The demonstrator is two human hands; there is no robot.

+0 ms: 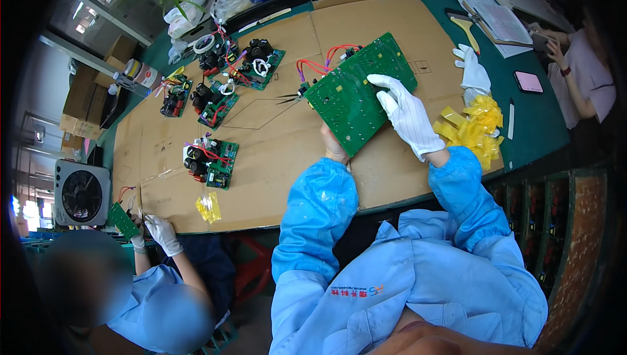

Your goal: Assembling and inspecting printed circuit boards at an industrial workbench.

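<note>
A green circuit board (356,97) is held tilted above the cardboard, its soldered face with small yellow spots turned toward me. Red wires and dark parts show past its far edge. My left hand (334,145) grips the board from below at its near left edge; most of its fingers are hidden behind it. My right hand (408,116), in a white striped glove, rests stretched fingertips on the board's face. Dark pointed tips, like tweezers (287,99), poke out left of the board; whether my left hand holds them is hidden. Crumpled yellow tape pieces (480,129) lie right of my right hand.
Several wired circuit boards (219,162) stand on the cardboard sheet (261,159) to the left. A white glove (473,74), a phone (528,82) and a brush (464,28) lie at right. One co-worker (150,303) handles a board at lower left; another person (584,74) sits at right.
</note>
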